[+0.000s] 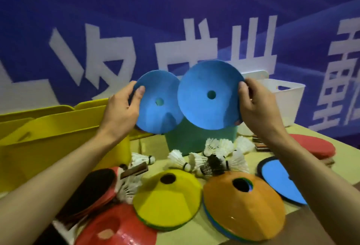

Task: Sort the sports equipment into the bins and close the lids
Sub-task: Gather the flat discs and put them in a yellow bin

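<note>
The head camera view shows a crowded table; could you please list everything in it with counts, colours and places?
Held disc cones: two, blue, one in each hand, raised over the table.
Disc cone stacks: yellow-topped front centre, orange-topped front right, red cone front left.
Shuttlecocks: a scattered pile, count unclear, mostly white, mid-table.
Paddles: black-and-red at left, red at far right, blue-faced at right.
Yellow bin: one, left, open.
Teal bin: one, centre, behind the shuttlecocks.
White bin: one, back right.
Banner: blue with white characters, behind.
Left hand: grips the left cone.
Right hand: grips the right cone.
</note>
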`<move>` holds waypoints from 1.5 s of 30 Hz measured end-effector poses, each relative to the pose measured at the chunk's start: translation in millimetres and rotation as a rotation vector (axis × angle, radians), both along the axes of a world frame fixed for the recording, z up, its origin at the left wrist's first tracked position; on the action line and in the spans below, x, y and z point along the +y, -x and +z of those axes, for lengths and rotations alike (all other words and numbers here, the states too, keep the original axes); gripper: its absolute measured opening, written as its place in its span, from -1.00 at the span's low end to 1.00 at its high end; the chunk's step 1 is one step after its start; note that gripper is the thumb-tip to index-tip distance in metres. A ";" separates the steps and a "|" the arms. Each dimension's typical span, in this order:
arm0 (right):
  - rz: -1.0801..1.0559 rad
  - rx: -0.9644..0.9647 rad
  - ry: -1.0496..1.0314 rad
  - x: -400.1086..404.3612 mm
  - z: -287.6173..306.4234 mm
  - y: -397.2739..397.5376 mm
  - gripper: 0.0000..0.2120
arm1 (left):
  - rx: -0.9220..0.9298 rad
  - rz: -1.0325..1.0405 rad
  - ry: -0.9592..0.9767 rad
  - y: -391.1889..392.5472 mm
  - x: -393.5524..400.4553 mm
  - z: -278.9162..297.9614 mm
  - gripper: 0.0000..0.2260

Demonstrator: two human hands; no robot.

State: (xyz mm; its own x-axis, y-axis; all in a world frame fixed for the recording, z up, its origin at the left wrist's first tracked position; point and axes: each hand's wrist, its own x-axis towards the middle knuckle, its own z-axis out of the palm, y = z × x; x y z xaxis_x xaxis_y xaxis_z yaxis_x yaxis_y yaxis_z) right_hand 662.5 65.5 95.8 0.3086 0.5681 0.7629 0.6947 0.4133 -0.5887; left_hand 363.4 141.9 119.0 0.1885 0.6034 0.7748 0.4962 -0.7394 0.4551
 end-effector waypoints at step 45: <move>0.993 0.422 1.125 72.4 -12.0 438.3 -0.73 | -0.076 0.306 0.965 432.9 -64.5 -70.7 -0.81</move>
